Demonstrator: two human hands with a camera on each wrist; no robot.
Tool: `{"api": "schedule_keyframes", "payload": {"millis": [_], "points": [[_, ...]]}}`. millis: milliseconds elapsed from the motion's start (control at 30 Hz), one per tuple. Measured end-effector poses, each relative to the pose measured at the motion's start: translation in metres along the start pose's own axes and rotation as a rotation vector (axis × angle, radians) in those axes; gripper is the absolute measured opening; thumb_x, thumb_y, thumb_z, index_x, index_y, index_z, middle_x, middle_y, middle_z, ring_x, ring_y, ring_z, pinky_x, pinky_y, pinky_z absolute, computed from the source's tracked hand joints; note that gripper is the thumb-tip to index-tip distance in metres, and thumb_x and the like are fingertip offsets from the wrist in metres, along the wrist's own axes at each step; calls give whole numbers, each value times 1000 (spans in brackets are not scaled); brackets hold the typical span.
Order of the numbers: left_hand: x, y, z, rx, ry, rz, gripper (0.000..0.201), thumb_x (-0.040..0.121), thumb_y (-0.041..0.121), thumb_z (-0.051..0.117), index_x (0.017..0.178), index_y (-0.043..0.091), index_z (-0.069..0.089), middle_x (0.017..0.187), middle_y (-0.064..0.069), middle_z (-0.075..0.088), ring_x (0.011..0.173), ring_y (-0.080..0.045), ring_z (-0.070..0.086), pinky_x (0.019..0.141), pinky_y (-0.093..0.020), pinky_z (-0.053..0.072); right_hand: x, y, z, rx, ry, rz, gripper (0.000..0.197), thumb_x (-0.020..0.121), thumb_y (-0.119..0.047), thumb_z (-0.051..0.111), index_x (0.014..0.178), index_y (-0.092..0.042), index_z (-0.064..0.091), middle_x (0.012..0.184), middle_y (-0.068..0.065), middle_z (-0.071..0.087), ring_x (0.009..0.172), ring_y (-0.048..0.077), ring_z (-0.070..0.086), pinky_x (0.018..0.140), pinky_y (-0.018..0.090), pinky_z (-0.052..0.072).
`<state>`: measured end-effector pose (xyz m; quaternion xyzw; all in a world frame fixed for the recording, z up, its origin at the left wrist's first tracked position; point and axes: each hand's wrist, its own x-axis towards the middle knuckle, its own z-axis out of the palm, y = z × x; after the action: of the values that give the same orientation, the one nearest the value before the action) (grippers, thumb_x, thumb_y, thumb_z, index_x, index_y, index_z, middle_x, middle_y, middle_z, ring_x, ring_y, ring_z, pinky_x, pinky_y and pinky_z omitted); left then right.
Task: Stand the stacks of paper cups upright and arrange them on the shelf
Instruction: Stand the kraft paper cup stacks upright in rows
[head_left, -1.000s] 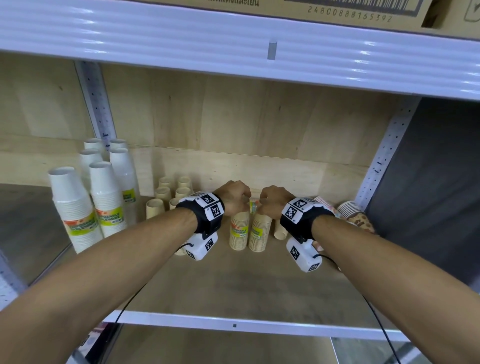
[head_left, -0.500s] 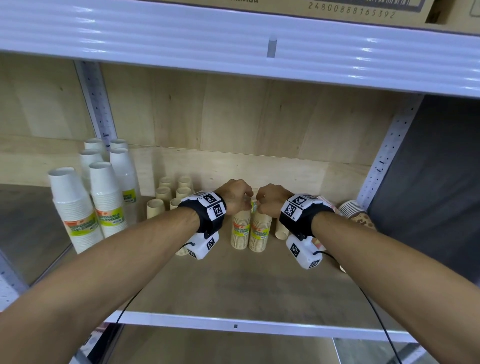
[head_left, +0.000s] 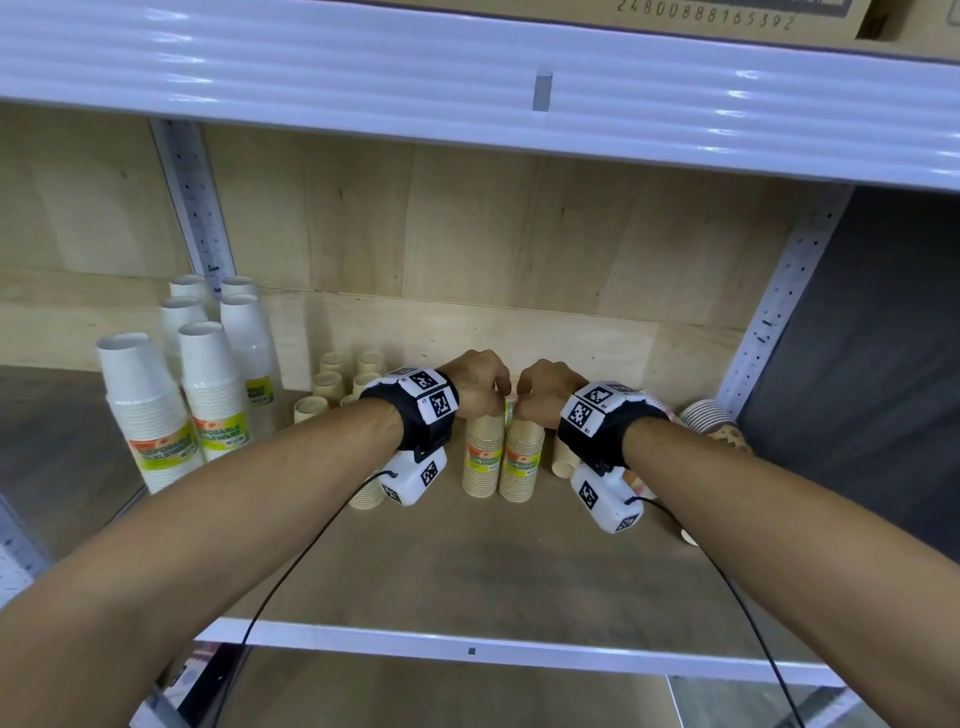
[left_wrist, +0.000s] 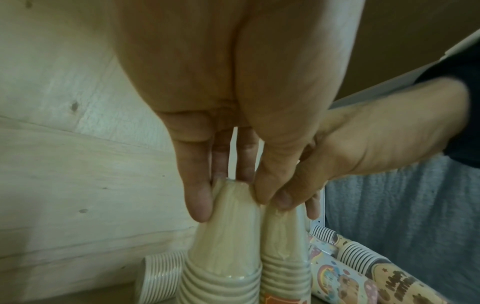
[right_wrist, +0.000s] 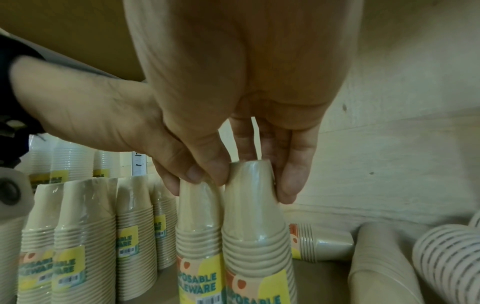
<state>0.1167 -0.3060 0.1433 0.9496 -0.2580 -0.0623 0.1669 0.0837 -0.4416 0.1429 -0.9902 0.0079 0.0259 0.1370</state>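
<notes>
Two wrapped stacks of beige paper cups stand upright side by side on the wooden shelf (head_left: 519, 571). My left hand (head_left: 480, 387) pinches the top of the left stack (head_left: 483, 457) from above. My right hand (head_left: 540, 395) pinches the top of the right stack (head_left: 521, 462). In the left wrist view, my left hand (left_wrist: 228, 197) has its fingers and thumb round the top of its stack (left_wrist: 226, 236). In the right wrist view, my right hand (right_wrist: 250, 181) clasps its stack (right_wrist: 255, 226) and touches the left hand's fingers at the neighbouring stack (right_wrist: 200, 216).
White cup stacks (head_left: 156, 415) stand at the left, with more upright beige stacks (head_left: 332, 384) behind my left wrist. At the right lie patterned stacks (head_left: 711, 415) and a beige stack (right_wrist: 322, 244). A metal beam (head_left: 467, 93) spans overhead. The shelf's front lip (head_left: 467, 649) is near me.
Both hands stay on the tops of the two beige stacks. Neither the stacks nor the arms have visibly shifted.
</notes>
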Motion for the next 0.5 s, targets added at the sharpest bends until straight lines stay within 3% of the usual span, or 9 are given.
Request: {"api": "schedule_keyframes", "payload": {"millis": [133, 267, 367, 433, 500], "points": [[-4, 3, -8, 24, -20, -26, 36, 84, 17, 70, 120, 16, 68, 109, -2, 59, 95, -19, 60, 76, -27, 53, -3, -3, -5, 2, -32, -11, 28, 81, -15, 64, 101, 4, 70, 88, 16, 68, 73, 21, 60, 48, 19, 33], [-13, 4, -22, 18, -89, -72, 32, 81, 16, 71, 114, 18, 71, 103, -4, 66, 73, -19, 67, 57, -24, 52, -8, -11, -12, -3, -29, -17, 29, 79, -18, 67, 98, 4, 70, 78, 7, 60, 67, 17, 55, 47, 18, 32], [-24, 3, -31, 43, -155, -112, 28, 80, 12, 72, 108, 15, 72, 95, -2, 67, 63, -15, 65, 54, -23, 53, -12, -23, -18, -10, -46, -21, 14, 79, -17, 71, 84, -4, 66, 70, 5, 54, 59, 15, 50, 46, 18, 31], [-32, 1, -37, 70, -179, -143, 25, 79, 11, 72, 104, 13, 73, 95, -4, 69, 62, -16, 65, 56, -24, 56, -14, -32, -21, 0, -85, -39, 18, 79, -18, 73, 83, -2, 65, 71, 7, 57, 62, 17, 55, 50, 19, 39], [-41, -1, -42, 88, -213, -174, 24, 80, 10, 73, 104, 10, 73, 92, -6, 69, 63, -18, 65, 57, -25, 57, -14, -41, -21, 26, -140, -68, 27, 77, -18, 75, 94, 3, 69, 84, 12, 68, 77, 23, 66, 65, 28, 55]]}}
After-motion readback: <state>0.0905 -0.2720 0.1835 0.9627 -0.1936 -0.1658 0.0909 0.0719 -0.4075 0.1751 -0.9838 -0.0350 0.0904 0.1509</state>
